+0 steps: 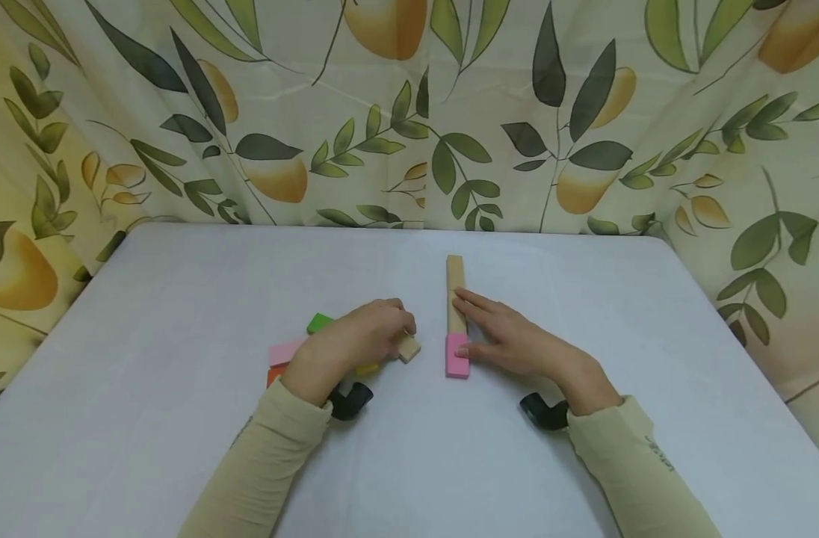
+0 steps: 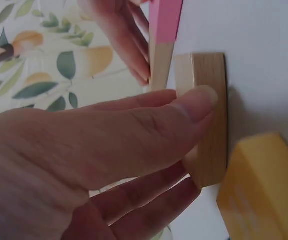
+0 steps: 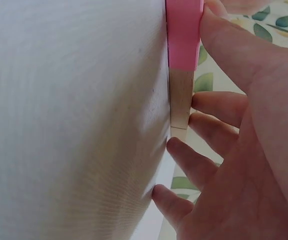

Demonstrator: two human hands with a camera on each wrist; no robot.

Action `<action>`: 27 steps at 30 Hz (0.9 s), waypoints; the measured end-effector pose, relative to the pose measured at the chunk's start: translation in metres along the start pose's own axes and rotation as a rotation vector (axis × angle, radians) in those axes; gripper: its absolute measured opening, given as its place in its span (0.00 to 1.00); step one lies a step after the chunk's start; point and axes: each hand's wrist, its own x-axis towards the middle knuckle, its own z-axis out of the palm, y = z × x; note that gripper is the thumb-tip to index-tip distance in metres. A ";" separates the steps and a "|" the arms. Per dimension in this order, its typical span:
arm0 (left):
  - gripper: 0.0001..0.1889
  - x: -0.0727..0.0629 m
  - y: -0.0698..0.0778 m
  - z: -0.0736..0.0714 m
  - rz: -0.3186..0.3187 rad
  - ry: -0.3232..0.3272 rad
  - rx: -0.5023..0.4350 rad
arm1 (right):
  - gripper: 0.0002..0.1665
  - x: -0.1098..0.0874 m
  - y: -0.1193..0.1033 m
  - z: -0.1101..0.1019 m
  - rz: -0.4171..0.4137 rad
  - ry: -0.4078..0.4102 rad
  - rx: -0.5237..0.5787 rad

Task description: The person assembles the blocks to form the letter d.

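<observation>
My left hand pinches a plain wooden block between thumb and fingers, just above or on the table. In the left wrist view, the thumb lies across this block, and a yellow block stands close below it. To the right, a straight row runs away from me: a pink block at the near end, then plain wooden blocks end to end. My right hand rests along the row's right side. Its thumb touches the pink block, and its spread fingers touch the wooden part.
Partly hidden by my left arm lie a green block, a light pink block, an orange-red block and a yellow block. A white cloth covers the table. A leaf-and-fruit patterned curtain hangs behind its far edge.
</observation>
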 end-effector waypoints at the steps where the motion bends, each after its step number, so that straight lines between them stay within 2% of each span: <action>1: 0.16 -0.001 0.002 0.000 0.003 -0.010 0.002 | 0.49 0.001 0.000 0.000 0.003 -0.001 0.001; 10: 0.16 -0.004 0.016 0.002 0.038 -0.056 0.068 | 0.44 0.001 -0.001 0.002 0.005 0.029 -0.035; 17: 0.16 -0.004 0.025 0.004 0.056 -0.115 0.071 | 0.49 0.000 -0.002 0.001 0.036 0.003 0.008; 23: 0.16 -0.006 0.029 0.008 0.087 -0.121 0.081 | 0.49 -0.002 -0.001 0.001 -0.001 0.001 0.007; 27: 0.17 -0.005 0.035 0.009 0.075 -0.147 0.059 | 0.49 -0.003 -0.001 0.000 -0.003 0.002 0.007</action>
